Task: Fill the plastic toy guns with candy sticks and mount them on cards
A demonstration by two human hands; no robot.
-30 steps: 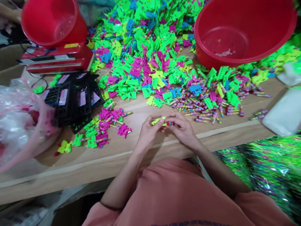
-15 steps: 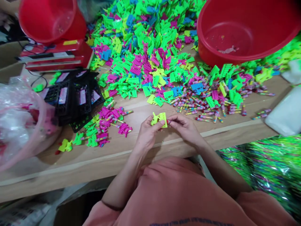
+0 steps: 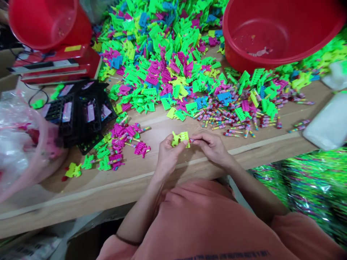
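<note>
My left hand [image 3: 168, 153] pinches a yellow plastic piece [image 3: 183, 137] with a figure-like shape on its left and a flat panel on its right. Just to the right, my right hand [image 3: 213, 146] is closed on a small tube with a red end [image 3: 191, 141], held against the piece's right edge; most of the tube is hidden by my fingers. Past my right hand lies a pile of small tubes [image 3: 238, 124] with pink wrappers and coloured tips. On the left is a heap of magenta pieces [image 3: 123, 135], some with tubes in them, beside green pieces [image 3: 104, 163].
A large mound of green, magenta, yellow and blue pieces [image 3: 151, 72] covers the back. Red tubs stand at right [image 3: 230, 59] and left [image 3: 86, 29]. Black trays [image 3: 81, 112], a pink basket [image 3: 51, 159] with clear bags and a white object [image 3: 326, 121] flank the work area.
The yellow piece has turned slightly in my left hand. Both hands keep their grips close together. The whole view has shifted a little.
</note>
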